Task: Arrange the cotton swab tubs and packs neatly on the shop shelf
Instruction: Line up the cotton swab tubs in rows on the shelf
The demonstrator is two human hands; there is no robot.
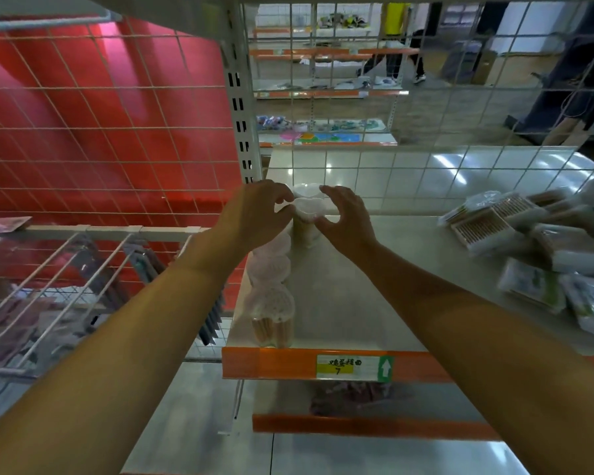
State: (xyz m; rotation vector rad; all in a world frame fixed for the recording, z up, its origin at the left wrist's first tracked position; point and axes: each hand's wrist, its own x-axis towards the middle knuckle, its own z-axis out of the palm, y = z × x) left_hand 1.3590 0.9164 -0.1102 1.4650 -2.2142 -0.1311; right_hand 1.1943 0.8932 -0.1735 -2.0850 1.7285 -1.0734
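Both hands (254,214) (345,217) seemingly pinching rear swab tub (307,209), shelf (357,286) back-left corner

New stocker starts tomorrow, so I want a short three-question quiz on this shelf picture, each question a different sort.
1. True or false: the tubs form a row along the shelf's left edge.
2. Which hand touches the tub at the back? A) left hand only B) right hand only C) both hands
3. Fill in: the loose packs lie heaped on the shelf's ____ side.

Key:
1. True.
2. C: left hand and right hand have their fingers curled around it.
3. Right.
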